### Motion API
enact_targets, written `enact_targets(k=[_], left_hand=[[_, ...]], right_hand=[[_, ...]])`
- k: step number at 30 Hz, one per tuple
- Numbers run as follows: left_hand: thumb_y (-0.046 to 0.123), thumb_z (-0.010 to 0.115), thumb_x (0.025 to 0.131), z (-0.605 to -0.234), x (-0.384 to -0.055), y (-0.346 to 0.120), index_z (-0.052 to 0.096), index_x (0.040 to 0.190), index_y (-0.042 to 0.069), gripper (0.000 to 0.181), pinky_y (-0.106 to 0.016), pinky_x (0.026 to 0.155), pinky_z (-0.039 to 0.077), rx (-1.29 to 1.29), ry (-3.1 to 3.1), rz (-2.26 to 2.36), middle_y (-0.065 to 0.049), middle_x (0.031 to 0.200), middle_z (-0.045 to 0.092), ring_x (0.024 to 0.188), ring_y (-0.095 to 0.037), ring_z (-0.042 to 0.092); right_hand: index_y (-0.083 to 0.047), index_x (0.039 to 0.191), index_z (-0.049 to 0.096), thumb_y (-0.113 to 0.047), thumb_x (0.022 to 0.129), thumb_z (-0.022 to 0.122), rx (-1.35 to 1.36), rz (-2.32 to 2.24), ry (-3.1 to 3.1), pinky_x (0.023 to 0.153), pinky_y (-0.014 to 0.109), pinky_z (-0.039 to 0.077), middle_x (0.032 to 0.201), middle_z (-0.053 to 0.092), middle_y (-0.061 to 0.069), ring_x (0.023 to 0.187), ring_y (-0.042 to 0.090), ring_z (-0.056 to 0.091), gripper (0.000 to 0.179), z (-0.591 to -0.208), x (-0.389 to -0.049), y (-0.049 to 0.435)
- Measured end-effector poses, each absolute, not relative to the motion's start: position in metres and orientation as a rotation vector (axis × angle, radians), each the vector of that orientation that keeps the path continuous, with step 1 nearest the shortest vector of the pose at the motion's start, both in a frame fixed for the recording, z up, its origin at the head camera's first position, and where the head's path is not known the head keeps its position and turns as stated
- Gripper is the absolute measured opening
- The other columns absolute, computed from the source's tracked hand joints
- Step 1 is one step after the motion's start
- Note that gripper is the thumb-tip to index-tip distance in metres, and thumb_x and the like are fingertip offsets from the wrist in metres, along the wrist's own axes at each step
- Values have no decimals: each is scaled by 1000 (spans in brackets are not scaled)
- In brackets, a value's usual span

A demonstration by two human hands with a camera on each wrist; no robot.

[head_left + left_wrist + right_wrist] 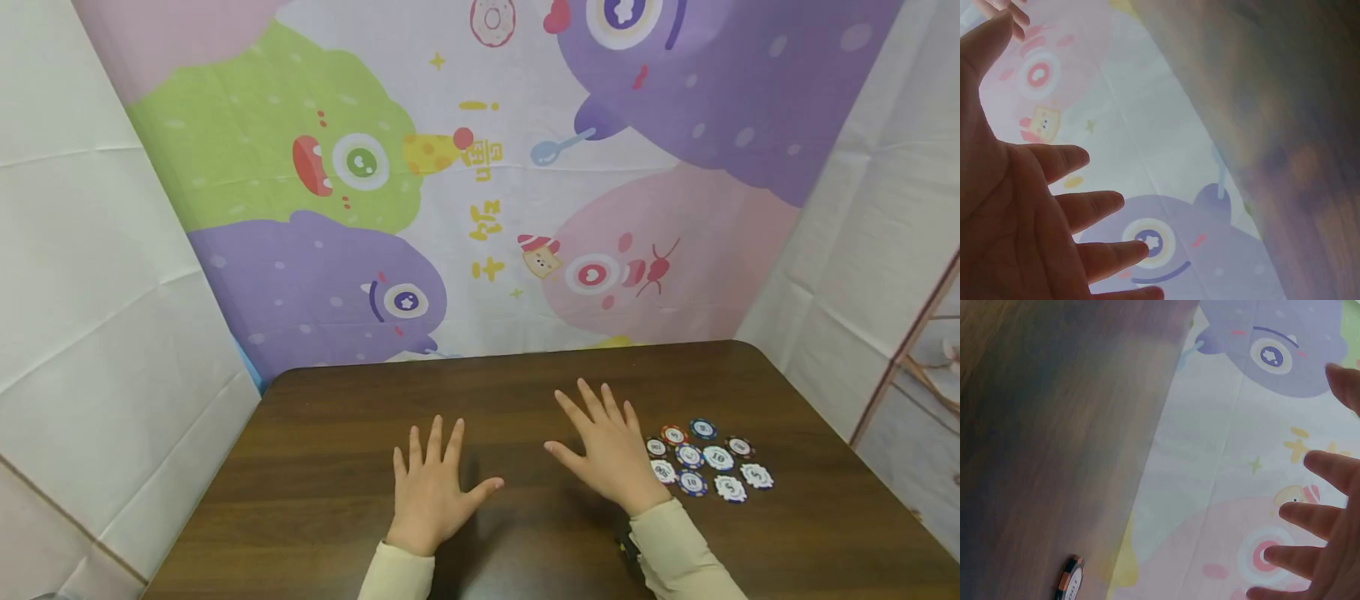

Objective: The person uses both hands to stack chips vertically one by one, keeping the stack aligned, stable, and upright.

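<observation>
Both hands hover over a dark brown wooden table with their fingers spread and nothing held. My left hand (429, 492) is left of centre, thumb pointing right; its palm side fills the left of the left wrist view. To the right, my right hand (609, 450) has its thumb turned toward the left hand. Beside it lies a loose group of several poker chips (718, 457), white-faced with blue, red, black or white edges, marked with numbers such as 5, 10 and 100. The hand partly overlaps the nearest ones. One black-and-orange-edged chip (1070, 579) shows at the bottom of the right wrist view.
The table (315, 467) has rounded far corners. Behind it hangs a cloth backdrop (480, 317) printed with cartoon monsters. White fabric panels stand on the left (97, 250) and right. A small dark object (627, 547) is at the right sleeve's cuff.
</observation>
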State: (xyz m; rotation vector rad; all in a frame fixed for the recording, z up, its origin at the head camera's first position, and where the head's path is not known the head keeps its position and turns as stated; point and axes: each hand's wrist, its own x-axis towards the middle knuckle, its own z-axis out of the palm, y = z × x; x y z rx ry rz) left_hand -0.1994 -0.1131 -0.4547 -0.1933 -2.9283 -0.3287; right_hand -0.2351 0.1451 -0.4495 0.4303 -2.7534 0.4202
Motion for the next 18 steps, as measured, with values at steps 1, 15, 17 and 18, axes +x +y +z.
enact_targets(k=[1, 15, 17, 18], left_hand=[[84, 45, 78, -454, -199, -113, 30, 154, 21, 100, -69, 110, 21, -201, -2922, -341, -16, 160, 28, 144, -50, 24], [39, 75, 84, -448, -196, -117, 54, 135, 2, 66, -49, 91, 52, -395, -2713, -610, -19, 130, 58, 117, -37, 58], [37, 75, 84, -448, -195, -118, 56, 132, 2, 62, -46, 90, 53, -426, -2727, -623, -17, 126, 60, 114, -34, 60], [36, 75, 84, -448, -195, -118, 57, 130, 2, 60, -46, 89, 53, -441, -2740, -619, -16, 124, 62, 111, -33, 61]], right_hand=[[-25, 151, 38, -61, 88, 59, 436, 435, -2728, 111, 67, 23, 159, 31, 14, 146, 44, 25, 75, -448, -235, 147], [0, 120, 64, -29, 85, 76, 435, 520, -2528, 85, 48, 52, 108, 64, 16, 99, 33, 63, 47, -436, -240, 183], [0, 119, 64, -27, 85, 76, 426, 507, -2558, 84, 48, 52, 107, 65, 16, 96, 33, 64, 46, -436, -240, 190], [0, 119, 64, -27, 85, 75, 421, 501, -2575, 83, 48, 53, 107, 65, 17, 96, 33, 64, 45, -436, -240, 193]])
